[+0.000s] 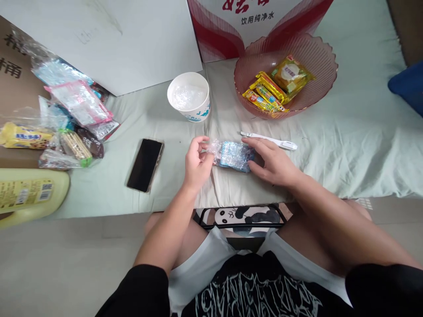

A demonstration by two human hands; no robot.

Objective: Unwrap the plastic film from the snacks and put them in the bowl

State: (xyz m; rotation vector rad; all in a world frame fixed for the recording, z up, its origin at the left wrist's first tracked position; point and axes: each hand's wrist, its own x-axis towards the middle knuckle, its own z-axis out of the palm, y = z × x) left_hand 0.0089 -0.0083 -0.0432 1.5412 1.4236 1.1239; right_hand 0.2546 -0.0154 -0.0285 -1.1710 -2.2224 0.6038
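A small blue package [237,155] in crinkled clear film lies flat on the green cloth in front of me. My left hand [199,162] is at its left end, fingers curled and closed on the loose plastic wrap [214,149] there. From the right, my right hand [272,159] holds the package's edge, thumb at the near corner and fingers at the far one. Just beyond the right hand lies a slim white tool [284,143] with a wider right end; its exact kind is unclear.
A paper cup [194,115] with crumpled clear film inside stands behind the package. The pink glass bowl [325,70] holds several yellow snack packs [267,93]. A phone [145,165], snack wrappers [79,103] and a yellow jug [33,193] are leftward; boxes [148,39] stand behind.
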